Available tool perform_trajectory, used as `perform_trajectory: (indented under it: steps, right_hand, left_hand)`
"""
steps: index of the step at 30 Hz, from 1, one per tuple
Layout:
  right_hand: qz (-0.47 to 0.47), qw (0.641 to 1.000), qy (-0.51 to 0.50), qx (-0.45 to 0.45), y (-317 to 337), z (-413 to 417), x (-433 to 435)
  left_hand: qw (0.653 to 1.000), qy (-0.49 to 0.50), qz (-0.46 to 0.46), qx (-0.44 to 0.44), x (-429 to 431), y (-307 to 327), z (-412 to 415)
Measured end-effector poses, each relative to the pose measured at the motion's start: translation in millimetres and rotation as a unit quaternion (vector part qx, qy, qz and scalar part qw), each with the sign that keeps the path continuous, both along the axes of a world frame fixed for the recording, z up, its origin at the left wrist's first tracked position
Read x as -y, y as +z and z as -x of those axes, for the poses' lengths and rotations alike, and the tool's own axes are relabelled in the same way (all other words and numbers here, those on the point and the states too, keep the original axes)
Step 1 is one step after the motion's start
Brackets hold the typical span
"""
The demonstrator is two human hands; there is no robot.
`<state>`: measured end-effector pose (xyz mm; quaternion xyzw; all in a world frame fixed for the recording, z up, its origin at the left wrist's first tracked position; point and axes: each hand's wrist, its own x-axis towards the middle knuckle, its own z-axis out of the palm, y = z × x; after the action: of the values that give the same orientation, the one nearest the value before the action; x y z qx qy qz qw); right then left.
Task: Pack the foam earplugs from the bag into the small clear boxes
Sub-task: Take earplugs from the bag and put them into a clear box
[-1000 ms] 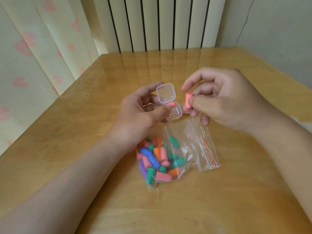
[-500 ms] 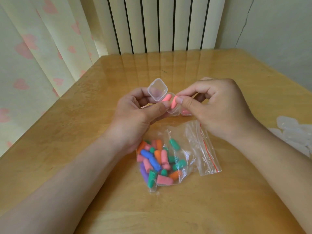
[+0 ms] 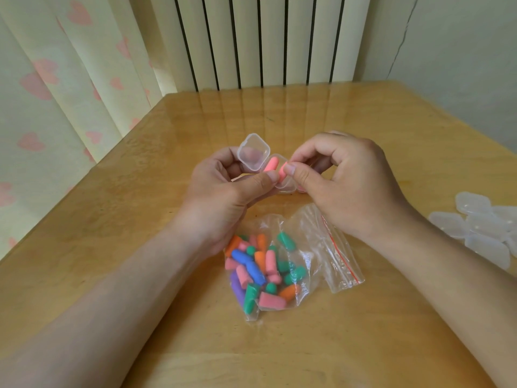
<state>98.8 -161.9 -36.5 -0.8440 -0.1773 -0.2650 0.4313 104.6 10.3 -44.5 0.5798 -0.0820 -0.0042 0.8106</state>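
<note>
Pink foam shows at the centre of the frame: one earplug [image 3: 270, 164] leans in the small clear box [image 3: 284, 187], whose lid [image 3: 253, 151] stands open above the left hand [image 3: 223, 191], which grips the box between thumb and fingers. The right hand [image 3: 344, 186] pinches a second pink earplug [image 3: 283, 172] at the box's mouth, just beside the first. Below the hands, the clear bag [image 3: 321, 242] lies on the wooden surface [image 3: 140, 219] with many coloured earplugs [image 3: 257, 270] inside. More boxes [image 3: 481, 228] sit piled at the right edge.
</note>
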Motion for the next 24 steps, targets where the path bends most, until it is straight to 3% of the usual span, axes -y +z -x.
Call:
perform_trajectory:
  steps: [14,24]
  right_hand:
    - [-0.010,0.997,0.001,-0.081,0,3,-4]
    - [0.096,0.981,0.071,-0.151,12,7,8]
  left_hand:
    - [1.000,-0.006,-0.011,-0.029,0,5,4]
    - [0.991,-0.059,-0.040,-0.112,-3,9,3]
